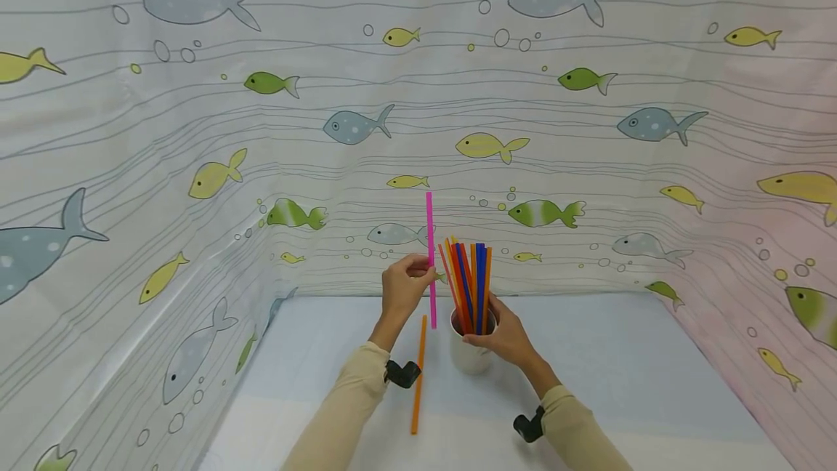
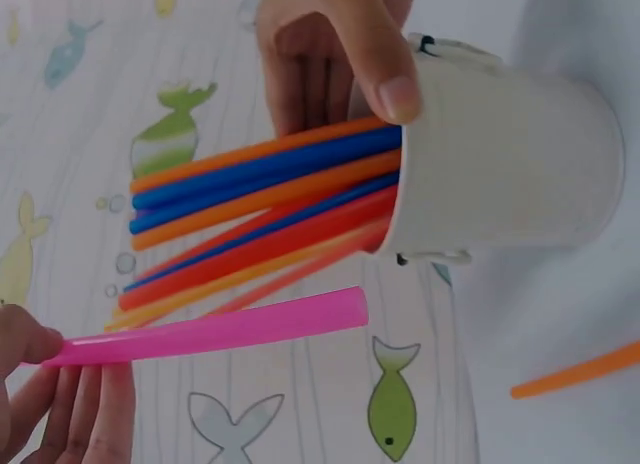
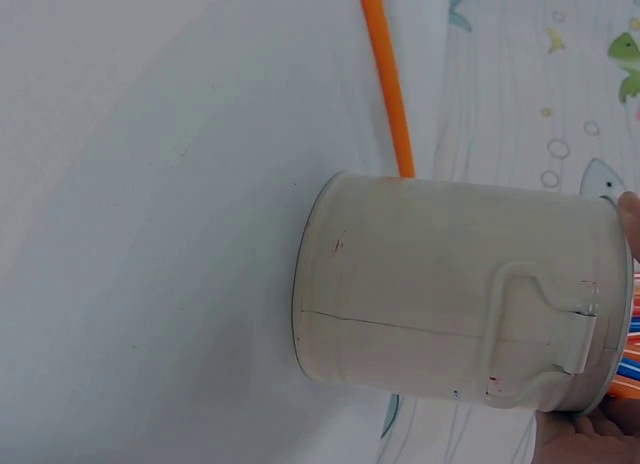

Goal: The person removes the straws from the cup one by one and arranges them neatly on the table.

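Note:
A white cup (image 1: 469,356) stands on the table, holding several orange, blue and red straws (image 1: 469,283). My right hand (image 1: 503,336) grips the cup at its rim. My left hand (image 1: 407,286) pinches a pink straw (image 1: 430,256) upright, just left of the cup and outside it. In the left wrist view the pink straw (image 2: 210,336) runs below the bundle of straws (image 2: 260,219) and the cup (image 2: 505,164). The right wrist view shows the cup's side (image 3: 450,289) close up.
One orange straw (image 1: 418,376) lies flat on the white table (image 1: 621,376), left of the cup; it also shows as an orange straw (image 3: 385,79) behind the cup. Fish-patterned curtain walls (image 1: 163,166) enclose the table on three sides.

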Demonstrator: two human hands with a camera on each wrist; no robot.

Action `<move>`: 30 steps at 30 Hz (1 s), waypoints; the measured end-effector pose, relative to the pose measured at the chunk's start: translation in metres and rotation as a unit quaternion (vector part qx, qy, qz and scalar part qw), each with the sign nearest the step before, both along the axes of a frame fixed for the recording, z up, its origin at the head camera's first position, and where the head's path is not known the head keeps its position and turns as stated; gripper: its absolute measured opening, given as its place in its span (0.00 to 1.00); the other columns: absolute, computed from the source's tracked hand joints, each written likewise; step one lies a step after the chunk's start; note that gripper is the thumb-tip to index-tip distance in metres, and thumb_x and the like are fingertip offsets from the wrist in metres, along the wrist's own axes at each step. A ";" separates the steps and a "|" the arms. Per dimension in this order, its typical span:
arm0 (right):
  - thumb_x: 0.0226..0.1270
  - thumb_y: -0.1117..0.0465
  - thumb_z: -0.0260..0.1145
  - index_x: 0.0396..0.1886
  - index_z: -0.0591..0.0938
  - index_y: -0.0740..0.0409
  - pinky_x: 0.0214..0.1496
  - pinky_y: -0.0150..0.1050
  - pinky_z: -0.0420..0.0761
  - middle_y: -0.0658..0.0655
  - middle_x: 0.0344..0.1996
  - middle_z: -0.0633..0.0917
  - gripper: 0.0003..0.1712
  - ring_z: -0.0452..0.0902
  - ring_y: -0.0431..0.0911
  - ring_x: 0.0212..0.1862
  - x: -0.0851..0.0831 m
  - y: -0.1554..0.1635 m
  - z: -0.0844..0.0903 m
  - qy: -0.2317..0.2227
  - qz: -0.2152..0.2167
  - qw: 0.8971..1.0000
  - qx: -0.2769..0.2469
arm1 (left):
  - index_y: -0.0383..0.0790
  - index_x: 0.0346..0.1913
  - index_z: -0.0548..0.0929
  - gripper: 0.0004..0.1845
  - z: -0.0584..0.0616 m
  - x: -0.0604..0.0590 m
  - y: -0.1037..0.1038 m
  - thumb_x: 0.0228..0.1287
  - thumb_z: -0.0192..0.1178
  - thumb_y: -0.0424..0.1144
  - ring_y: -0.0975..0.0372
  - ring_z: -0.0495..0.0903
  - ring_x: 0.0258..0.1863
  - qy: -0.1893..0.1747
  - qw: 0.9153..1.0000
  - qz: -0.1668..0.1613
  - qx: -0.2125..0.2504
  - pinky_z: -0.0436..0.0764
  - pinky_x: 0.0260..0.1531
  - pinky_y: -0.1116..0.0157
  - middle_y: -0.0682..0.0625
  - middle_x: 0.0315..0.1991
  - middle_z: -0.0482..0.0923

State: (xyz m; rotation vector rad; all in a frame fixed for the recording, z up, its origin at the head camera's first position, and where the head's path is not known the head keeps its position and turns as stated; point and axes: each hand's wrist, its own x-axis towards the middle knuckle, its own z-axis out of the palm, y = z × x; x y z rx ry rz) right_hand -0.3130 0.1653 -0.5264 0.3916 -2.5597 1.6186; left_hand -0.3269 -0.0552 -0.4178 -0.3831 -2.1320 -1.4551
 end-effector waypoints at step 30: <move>0.42 0.45 0.82 0.78 0.54 0.50 0.70 0.53 0.61 0.54 0.71 0.67 0.66 0.60 0.52 0.72 0.001 0.000 0.003 0.008 0.006 1.000 0.001 | 0.31 0.41 0.87 0.10 -0.119 0.022 -0.069 0.58 0.70 0.34 0.59 0.85 0.26 -0.211 0.977 0.019 -0.017 0.85 0.29 0.66 0.46 0.31 0.85</move>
